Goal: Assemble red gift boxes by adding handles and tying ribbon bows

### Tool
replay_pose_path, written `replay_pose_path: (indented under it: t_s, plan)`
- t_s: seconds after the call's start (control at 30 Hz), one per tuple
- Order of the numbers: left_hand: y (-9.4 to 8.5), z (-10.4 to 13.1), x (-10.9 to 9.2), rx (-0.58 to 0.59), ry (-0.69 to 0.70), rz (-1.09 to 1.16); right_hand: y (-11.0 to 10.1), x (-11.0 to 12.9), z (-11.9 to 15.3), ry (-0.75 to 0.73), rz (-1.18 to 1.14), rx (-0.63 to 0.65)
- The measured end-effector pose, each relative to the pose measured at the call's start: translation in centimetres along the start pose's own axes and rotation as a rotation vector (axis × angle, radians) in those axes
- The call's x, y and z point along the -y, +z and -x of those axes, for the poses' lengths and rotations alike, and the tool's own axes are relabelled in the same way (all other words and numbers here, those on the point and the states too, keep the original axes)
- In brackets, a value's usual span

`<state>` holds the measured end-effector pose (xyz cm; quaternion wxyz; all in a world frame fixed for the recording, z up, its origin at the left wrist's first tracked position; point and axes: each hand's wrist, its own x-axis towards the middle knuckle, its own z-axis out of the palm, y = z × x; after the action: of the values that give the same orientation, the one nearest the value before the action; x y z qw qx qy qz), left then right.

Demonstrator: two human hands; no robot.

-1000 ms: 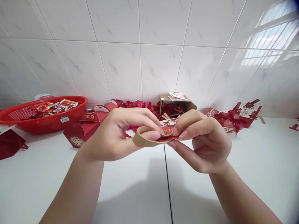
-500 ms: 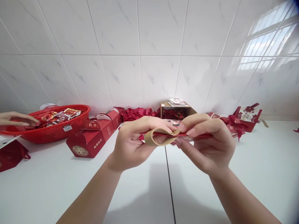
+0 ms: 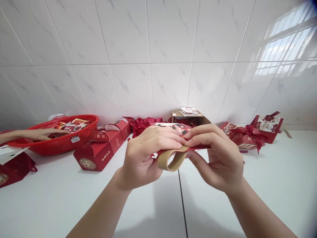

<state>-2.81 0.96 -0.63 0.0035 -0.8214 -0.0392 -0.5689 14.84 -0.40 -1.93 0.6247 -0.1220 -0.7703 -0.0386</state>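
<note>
A flat red printed card piece point(image 3: 173, 126) is held above the white table, with a curled tan strip point(image 3: 170, 162) looping out from its near edge. My left hand point(image 3: 146, 153) grips the piece from the left, fingers over the top beside the loop. From the right, my right hand point(image 3: 214, 155) pinches the same piece, thumb below and fingers above. The fingertips of both hands nearly meet at the strip's folded end. Much of the piece is hidden behind the hands.
Another person's hand point(image 3: 47, 133) is in a red basin point(image 3: 61, 143) of wrapped packets. Red boxes point(image 3: 95, 155) stand left. Behind are crumpled red ribbons point(image 3: 142, 125) and a cardboard box point(image 3: 206, 119). A bow-tied box point(image 3: 247, 140) sits right.
The held piece has tilted, showing more of its printed face, and the tan loop hangs lower. The other person's hand has reached further right into the basin. The view has shifted slightly.
</note>
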Motion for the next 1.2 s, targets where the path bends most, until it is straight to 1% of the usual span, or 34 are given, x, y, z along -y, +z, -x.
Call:
replay_pose_path:
  t_s: [0.17,0.3,0.43,0.6,0.73,1.2]
  plan:
    - [-0.43,-0.26,-0.20,0.044,0.009,-0.039,-0.04,0.09,0.16,0.053,-0.012,0.038]
    - [-0.54,-0.40,-0.34,0.055,0.012,-0.047,-0.09,0.20,0.13,0.050,0.029,0.064]
    - [-0.41,-0.30,-0.23,0.029,0.008,-0.036,0.15,0.25,0.09,0.049,0.020,0.024]
    - [-0.21,-0.09,0.01,0.004,-0.058,-0.027,0.46,0.19,0.15,0.049,0.035,-0.024]
    - [-0.11,0.02,0.06,-0.006,-0.079,0.003,0.53,0.07,0.28,0.043,0.016,-0.039]
    - [0.01,-0.15,-0.19,-0.007,-0.065,0.052,0.77,-0.04,0.74,0.004,-0.023,-0.060]
